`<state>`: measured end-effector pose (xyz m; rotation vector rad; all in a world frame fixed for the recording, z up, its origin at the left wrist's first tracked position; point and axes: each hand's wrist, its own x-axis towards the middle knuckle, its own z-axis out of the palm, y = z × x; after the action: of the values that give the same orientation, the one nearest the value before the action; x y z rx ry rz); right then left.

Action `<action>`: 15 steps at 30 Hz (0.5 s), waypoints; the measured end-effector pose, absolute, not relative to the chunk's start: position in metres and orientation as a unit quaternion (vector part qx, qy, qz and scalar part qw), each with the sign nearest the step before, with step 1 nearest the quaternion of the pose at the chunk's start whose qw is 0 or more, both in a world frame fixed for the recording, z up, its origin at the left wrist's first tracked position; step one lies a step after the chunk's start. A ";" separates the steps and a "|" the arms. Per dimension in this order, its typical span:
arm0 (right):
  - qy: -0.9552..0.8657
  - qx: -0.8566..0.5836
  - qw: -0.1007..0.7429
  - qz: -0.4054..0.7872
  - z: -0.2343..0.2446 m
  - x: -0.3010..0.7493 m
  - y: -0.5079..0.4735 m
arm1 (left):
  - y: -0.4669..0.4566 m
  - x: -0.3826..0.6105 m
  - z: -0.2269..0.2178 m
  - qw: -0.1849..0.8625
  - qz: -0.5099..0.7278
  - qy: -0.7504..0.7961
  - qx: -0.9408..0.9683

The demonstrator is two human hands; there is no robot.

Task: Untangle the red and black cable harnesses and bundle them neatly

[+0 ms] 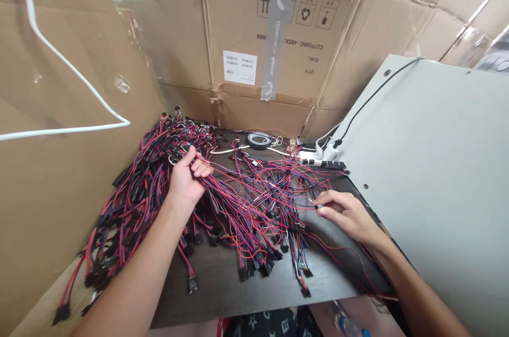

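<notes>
My left hand [187,177] is closed around a thick bundle of red, black and blue wire leads [234,204] that fans out toward me over the dark table [222,289]. Each lead ends in a small black connector. My right hand [345,213] rests on the table to the right and pinches the end of a thin wire [314,205] between thumb and fingertips. A bigger heap of the same wire leads [131,194] lies at the left of the table, spilling over its edge.
Flattened cardboard boxes [246,35] wall in the table at the back and left. A grey panel [437,167] leans at the right. A roll of black tape [259,140] and a white power strip [318,158] with plugged cables sit at the back.
</notes>
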<state>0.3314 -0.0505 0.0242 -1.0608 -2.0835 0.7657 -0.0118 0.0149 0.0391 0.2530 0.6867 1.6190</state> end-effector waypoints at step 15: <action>-0.654 -0.421 0.357 0.518 0.036 0.325 -0.051 | 0.015 -0.013 0.041 0.633 0.706 0.297 0.115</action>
<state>0.3249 -0.0510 0.0361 -1.0856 -1.6880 1.3374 -0.0134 0.0151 0.0411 0.2628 0.6802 1.6149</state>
